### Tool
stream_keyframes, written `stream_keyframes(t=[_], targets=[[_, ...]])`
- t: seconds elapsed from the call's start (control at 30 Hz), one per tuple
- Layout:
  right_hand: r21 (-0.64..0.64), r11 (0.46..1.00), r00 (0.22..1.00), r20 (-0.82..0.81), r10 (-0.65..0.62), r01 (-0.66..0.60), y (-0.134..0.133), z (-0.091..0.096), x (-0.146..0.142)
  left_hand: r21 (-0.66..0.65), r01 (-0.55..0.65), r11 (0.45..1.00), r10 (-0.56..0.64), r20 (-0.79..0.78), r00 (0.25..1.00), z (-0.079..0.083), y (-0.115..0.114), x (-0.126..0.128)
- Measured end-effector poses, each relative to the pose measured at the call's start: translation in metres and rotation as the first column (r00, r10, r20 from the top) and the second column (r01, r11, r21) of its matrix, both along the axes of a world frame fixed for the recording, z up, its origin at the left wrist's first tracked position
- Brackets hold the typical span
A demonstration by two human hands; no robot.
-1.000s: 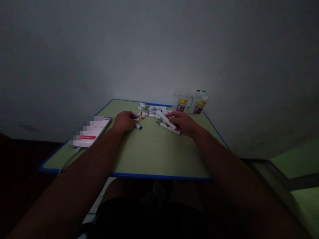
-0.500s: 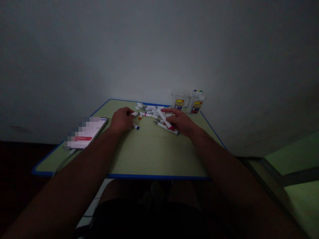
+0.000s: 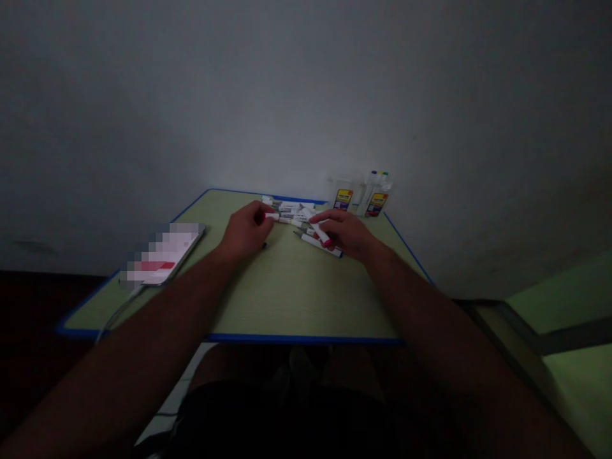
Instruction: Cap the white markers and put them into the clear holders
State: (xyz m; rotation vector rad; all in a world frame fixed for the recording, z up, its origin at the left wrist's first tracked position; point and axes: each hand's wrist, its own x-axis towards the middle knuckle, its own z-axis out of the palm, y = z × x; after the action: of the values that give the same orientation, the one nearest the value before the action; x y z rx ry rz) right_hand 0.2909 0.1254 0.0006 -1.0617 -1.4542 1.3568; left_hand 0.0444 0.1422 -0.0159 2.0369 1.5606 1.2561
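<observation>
**Right hand [image 3: 348, 231] grips a slim white marker with a pinkish-red end [image 3: 319, 233]; left hand [image 3: 245, 231] pinches a short white cylinder with a red end [image 3: 271, 217]**

The right hand's thumb and fingers are closed around the marker, which slants with its coloured end toward the person. It is above the middle of a pale green surface with a blue edge [image 3: 282, 293]. Just below it lies another white marker with a grey tip and a dark blue end [image 3: 308, 240], aslant on the surface.

The left hand has its fingertips together on the short cylinder, red end toward the palm. A small dark piece [image 3: 264, 245] shows just beside that hand, mostly hidden by it.

Behind and between the hands is a loose heap of white markers [image 3: 297, 206], too dim and small to count. Near the back right corner stand two clear plastic containers with yellow-and-dark labels; the left one [image 3: 343, 196] is just beside the right one [image 3: 375, 201], which holds upright markers with purple, yellow and green ends [image 3: 380, 173].

On the left side lies a flat phone with a lit, partly pixelated screen [image 3: 167, 258], joined to a white cable [image 3: 115, 313]. A plain grey wall [image 3: 306, 95] rises behind.
</observation>
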Motion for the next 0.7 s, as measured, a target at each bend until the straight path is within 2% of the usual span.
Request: stream_keyframes(t=[0.7], targets=[[0.027, 1.000, 0.998, 0.066, -0.004, 0.003, 0.0020, -0.0040, 0.0016, -0.003, -0.024, 1.000, 0.024, 0.000, 1.000, 0.0082, -0.0086, 0.0060]])
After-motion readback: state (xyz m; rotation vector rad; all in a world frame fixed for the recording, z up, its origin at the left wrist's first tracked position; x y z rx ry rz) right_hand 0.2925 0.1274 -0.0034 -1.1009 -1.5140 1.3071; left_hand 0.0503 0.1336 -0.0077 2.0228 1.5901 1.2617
